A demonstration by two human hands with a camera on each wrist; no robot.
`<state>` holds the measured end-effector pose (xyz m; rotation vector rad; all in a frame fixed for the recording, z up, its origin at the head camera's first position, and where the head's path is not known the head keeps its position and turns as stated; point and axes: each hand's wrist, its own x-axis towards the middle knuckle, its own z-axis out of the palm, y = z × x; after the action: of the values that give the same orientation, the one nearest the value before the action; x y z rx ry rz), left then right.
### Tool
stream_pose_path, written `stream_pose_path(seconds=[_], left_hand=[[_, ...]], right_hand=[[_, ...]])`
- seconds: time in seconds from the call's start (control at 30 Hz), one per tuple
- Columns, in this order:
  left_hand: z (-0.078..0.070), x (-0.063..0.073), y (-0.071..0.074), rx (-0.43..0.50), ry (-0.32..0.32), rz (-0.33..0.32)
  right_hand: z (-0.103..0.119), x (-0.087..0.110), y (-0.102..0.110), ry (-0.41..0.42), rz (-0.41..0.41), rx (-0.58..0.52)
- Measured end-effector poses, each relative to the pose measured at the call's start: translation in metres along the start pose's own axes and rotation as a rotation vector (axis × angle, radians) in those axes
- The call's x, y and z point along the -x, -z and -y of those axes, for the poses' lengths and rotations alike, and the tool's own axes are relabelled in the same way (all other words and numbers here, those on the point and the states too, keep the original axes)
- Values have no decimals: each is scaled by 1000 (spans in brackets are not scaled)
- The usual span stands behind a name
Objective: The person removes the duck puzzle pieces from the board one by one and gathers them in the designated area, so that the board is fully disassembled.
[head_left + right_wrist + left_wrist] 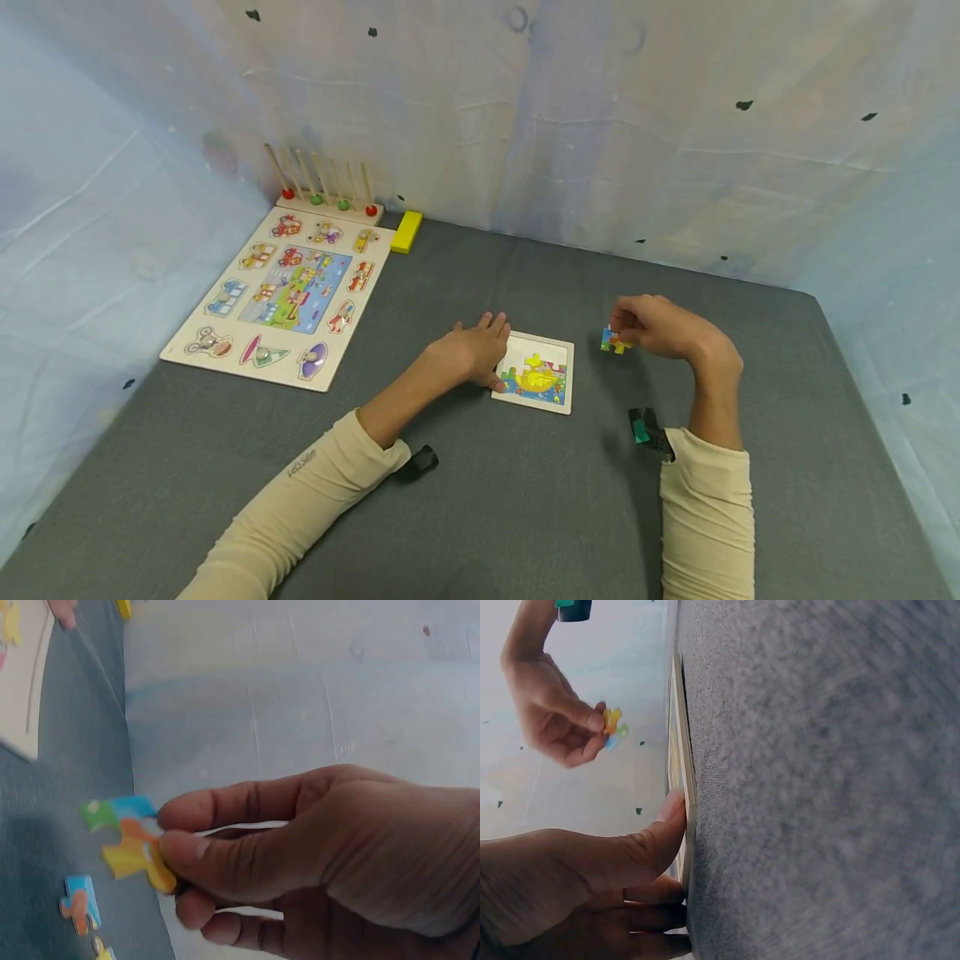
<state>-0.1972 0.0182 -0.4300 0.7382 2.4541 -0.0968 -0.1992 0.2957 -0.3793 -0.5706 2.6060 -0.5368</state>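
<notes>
The piece (126,860) was pinched between the thumb and fingers of the right hand (658,323), to the right of the frame (569,379). The frame, on the tabletop (517,500), was touched at its left side by the left hand (471,352), fingers extended. A board (288,372) was placed at the far left, beside a yellow block (407,232).

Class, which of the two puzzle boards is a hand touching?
The small framed jigsaw: the left hand touches its left edge, while no hand touches the larger board at far left.
</notes>
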Motion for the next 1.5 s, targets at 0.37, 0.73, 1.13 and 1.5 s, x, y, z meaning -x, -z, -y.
stream_pose_path(seconds=[0.37, 0.73, 1.13, 1.5], left_hand=[[1, 0, -1, 26, 1, 1], [2, 2, -2, 57, -6, -14], [2, 0, -2, 50, -6, -17], [0, 1, -1, 59, -8, -24]], right_hand=[[-31, -6, -9, -70, 140, -82], [-34, -9, -13, -123, 155, -64], [-32, -13, -13, -282, 260, -12], [-30, -16, -17, -359, 272, 25]])
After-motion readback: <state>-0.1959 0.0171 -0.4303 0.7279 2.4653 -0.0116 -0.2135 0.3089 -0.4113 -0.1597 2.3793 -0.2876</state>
